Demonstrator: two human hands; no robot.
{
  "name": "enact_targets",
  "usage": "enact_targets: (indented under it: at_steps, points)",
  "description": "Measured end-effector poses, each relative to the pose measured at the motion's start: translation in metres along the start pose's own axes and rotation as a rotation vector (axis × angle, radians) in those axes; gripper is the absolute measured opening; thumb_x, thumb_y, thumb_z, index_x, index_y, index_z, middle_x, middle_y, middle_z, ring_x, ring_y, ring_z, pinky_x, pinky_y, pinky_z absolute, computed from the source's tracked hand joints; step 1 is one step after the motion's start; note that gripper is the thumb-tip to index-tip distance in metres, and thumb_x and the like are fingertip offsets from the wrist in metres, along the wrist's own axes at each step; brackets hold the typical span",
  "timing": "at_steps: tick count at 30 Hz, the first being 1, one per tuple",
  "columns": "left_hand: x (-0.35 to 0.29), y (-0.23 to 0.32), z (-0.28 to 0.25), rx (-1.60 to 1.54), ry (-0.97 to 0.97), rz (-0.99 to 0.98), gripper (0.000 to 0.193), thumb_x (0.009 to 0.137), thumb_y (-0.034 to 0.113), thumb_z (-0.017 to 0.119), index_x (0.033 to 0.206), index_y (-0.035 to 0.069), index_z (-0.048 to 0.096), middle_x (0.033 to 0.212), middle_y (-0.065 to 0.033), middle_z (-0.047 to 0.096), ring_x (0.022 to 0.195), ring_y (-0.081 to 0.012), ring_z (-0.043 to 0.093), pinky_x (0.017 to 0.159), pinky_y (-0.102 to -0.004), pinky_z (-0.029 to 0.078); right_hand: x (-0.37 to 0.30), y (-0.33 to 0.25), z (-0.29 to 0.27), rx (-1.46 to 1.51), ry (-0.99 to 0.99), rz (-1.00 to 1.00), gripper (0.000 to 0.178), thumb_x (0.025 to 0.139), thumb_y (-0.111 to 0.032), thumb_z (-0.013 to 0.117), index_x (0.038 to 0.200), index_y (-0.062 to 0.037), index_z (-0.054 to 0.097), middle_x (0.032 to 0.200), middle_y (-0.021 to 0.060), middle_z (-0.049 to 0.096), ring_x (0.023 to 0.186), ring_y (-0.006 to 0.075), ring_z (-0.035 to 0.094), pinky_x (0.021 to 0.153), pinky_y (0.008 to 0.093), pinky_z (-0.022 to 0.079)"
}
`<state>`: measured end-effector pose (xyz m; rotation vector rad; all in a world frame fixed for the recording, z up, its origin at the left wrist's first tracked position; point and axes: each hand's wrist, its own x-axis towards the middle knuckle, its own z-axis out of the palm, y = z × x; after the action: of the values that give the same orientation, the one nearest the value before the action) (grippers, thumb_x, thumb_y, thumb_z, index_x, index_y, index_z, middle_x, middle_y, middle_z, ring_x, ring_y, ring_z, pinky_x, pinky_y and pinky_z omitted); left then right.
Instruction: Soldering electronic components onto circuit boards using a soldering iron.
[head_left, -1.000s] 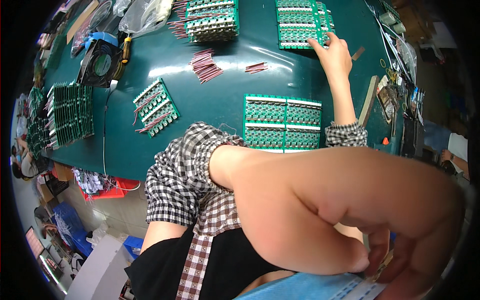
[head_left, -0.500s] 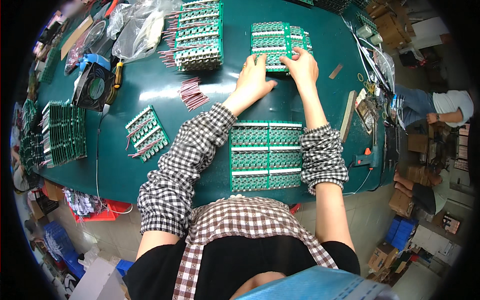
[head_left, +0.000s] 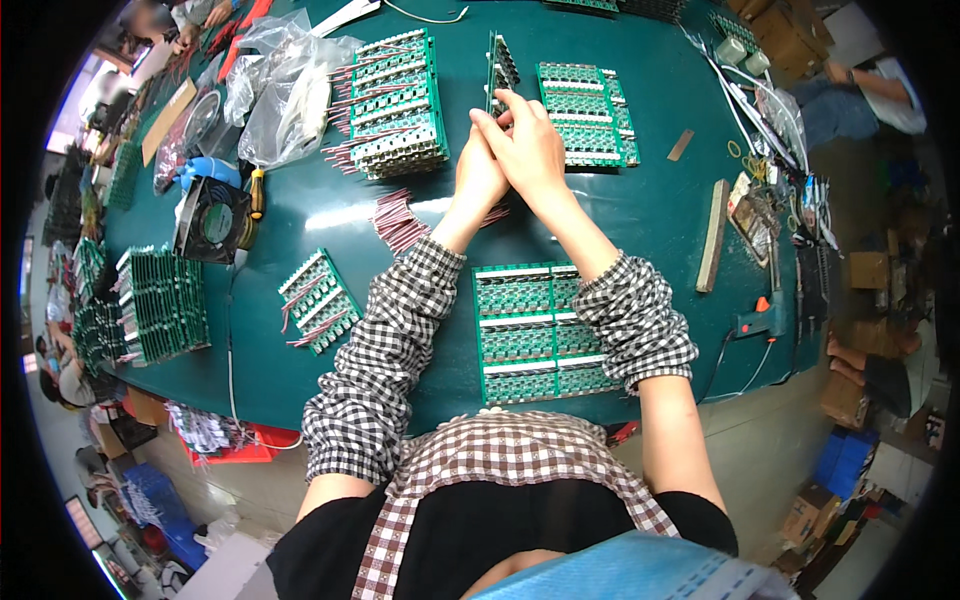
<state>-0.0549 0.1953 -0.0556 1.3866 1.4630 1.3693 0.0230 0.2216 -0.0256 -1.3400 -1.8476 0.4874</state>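
Observation:
A green circuit board panel stands on edge, seen nearly side-on, with dark components facing right. My right hand closes on its near end, fingers bent. My left hand is tucked under the right one at that same end, closed, its fingertips mostly hidden. Just to the right lies a stack of green circuit board panels. Left of my hands rises a taller stack of boards with red and white wires. Between my forearms a large board panel lies flat, partly covered by my right sleeve.
Loose wires and a small wired board lie on the left. Beyond them are a black fan, a screwdriver and upright boards. On the right are a bar and a glue gun.
Both hands have come together and moved left off the right-hand stack. A board panel from there now stands on edge in them. The view has shifted slightly.

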Motion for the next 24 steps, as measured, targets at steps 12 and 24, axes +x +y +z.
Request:
enact_targets:
  at_steps: [12,24]
  points:
    - [-0.006,0.007,0.002,0.316,0.019,-0.017,0.057,0.074,0.014,0.067,0.124,0.004,0.043,0.100,-0.0183,0.063,0.085,-0.0256,0.066,0.074,-0.0346,0.049,0.006,0.033,-0.007,0.131,-0.007,0.116,0.054,0.083,-0.046,0.059,0.117,-0.0046,0.056,0.101,0.0171,0.062,0.089,0.0239,0.062,0.078,0.0343,0.048]
    - [-0.007,0.013,-0.001,0.438,0.271,0.183,0.036,0.077,0.001,0.055,0.112,0.007,0.055,0.096,-0.0154,0.062,0.088,-0.0338,0.060,0.076,-0.0413,0.047,0.012,0.096,-0.044,0.251,-0.001,0.263,0.034,0.083,-0.008,0.048,0.113,0.0055,0.057,0.090,0.0156,0.066,0.069,0.0179,0.066,0.058,0.0290,0.058]
